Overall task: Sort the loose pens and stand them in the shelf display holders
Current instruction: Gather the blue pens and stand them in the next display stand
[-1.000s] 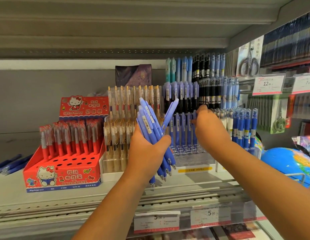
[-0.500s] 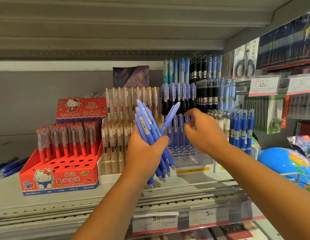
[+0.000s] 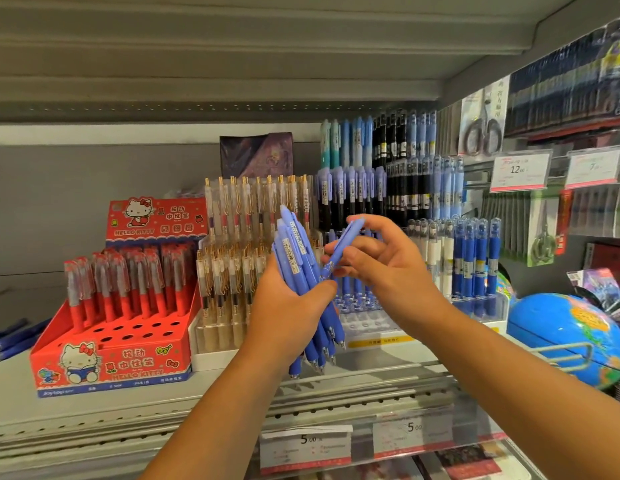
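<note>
My left hand (image 3: 287, 306) grips a bundle of several periwinkle-blue pens (image 3: 296, 258), tips pointing down, in front of the shelf. My right hand (image 3: 381, 265) pinches a single blue pen (image 3: 344, 242) of the same kind, tilted, its lower end still against the bundle. Behind my hands stands a clear tiered display holder (image 3: 370, 317) with rows of blue and black pens; its front rows show open holes. Part of the holder is hidden by my hands.
A red Hello Kitty pen box (image 3: 118, 355) with red pens sits at left, a clear holder of gold-clip pens (image 3: 232, 237) beside it. Loose dark blue pens (image 3: 10, 337) lie far left. A globe (image 3: 564, 337) sits right. Price tags (image 3: 306, 445) line the shelf edge.
My right hand came back from the display holder toward the bundle and now pinches one pen from it. The left hand kept holding the bundle, roughly in place.
</note>
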Tool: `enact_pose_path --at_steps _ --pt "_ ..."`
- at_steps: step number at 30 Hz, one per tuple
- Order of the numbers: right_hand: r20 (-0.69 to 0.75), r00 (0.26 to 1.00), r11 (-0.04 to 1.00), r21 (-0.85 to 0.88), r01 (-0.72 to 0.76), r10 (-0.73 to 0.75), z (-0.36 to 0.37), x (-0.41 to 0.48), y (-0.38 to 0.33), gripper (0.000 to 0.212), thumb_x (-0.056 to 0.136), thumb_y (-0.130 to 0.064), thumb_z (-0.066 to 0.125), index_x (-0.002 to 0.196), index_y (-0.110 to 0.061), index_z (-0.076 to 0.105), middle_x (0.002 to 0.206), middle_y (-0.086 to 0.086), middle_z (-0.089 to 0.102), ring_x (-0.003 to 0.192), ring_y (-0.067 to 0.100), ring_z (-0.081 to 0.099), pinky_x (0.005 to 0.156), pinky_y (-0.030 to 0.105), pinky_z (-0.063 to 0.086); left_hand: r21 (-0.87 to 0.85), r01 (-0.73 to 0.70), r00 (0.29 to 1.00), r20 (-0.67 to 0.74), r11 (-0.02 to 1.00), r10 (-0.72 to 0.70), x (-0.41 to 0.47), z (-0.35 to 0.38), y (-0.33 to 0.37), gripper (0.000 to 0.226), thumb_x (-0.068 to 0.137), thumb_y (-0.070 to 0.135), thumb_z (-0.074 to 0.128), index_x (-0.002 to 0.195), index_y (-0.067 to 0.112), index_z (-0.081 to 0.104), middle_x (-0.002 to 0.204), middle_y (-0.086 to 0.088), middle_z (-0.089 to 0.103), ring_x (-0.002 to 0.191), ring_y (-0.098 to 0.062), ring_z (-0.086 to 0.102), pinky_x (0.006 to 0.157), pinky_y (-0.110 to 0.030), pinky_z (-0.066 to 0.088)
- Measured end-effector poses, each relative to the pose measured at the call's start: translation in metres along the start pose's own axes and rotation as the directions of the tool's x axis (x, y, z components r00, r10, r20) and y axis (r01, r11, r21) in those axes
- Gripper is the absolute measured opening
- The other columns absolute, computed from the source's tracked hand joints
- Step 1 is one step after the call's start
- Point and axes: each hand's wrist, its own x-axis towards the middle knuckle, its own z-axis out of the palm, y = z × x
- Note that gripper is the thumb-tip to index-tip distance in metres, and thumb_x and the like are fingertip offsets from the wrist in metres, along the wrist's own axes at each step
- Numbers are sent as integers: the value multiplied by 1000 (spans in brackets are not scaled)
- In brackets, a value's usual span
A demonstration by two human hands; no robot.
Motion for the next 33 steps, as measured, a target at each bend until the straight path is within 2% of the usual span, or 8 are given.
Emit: enact_pose_path --at_steps 5,8,13,16,19,21,24,33 --pt "-63 996 998 7 62 -61 -2 0 1 37 95 -1 56 127 -17 46 94 20 71 92 34 71 77 35 58 -28 22 999 -41 999 -23 1 0 -2 26 87 12 72 103 27 60 78 6 68 67 -10 68 65 -35 57" --pt "-180 981 997 -16 77 -78 -8 4 1 38 97 -4 55 129 -21 43 85 7 72 86 27 72 73 33 59 -61 38 998 -54 997 -42 1 -1 -1 24 86 11 72 103 24 61 89 3 69 69 -8 68 66 -31 54" --pt "-322 930 959 -267 91 -177 -25 11 3 42 98 -7 56 133 -22 41 83 2 59 72 10 68 62 23 57 -79 43 997 -56 996 -48 1 -1 -1 26 88 10 71 106 26 61 93 8 70 73 -4 68 71 -29 54" --pt "-313 906 814 -578 56 -284 -35 13 8 44 99 -16 57 138 -27 40 89 -2 54 78 20 64 66 41 58 -73 44 997 -54 996 -48 1 -2 -1 23 88 11 71 103 26 61 93 7 70 72 -5 67 68 -27 53" --pt "-240 898 630 -775 53 -370 -43 15 11 52 99 -18 55 145 -28 34 91 -13 51 79 9 56 69 29 52 -64 45 998 -50 997 -48 0 -2 -1 22 88 11 71 105 23 62 92 6 70 72 -5 67 70 -29 55" --pt "-202 901 559 -828 52 -383 -45 16 12 54 99 -17 53 147 -30 31 99 -9 54 81 8 53 69 21 42 -59 42 998 -54 997 -45 0 -2 0 23 88 12 71 106 22 62 90 7 70 72 -5 68 71 -30 56" --pt "-172 911 462 -887 23 -376 -48 17 11 51 99 -17 54 146 -24 35 113 6 57 90 14 50 74 31 43 -55 41 997 -55 998 -45 -1 -2 0 23 88 13 72 107 22 62 90 7 70 72 -6 68 71 -31 56" --pt "-121 964 203 -976 -72 -237 -46 22 11 48 99 -15 53 143 -21 35 92 9 55 73 31 54 60 45 48 -56 55 997 -52 997 -57 -1 -2 0 27 89 17 72 111 26 61 91 4 70 72 -7 68 71 -33 58"
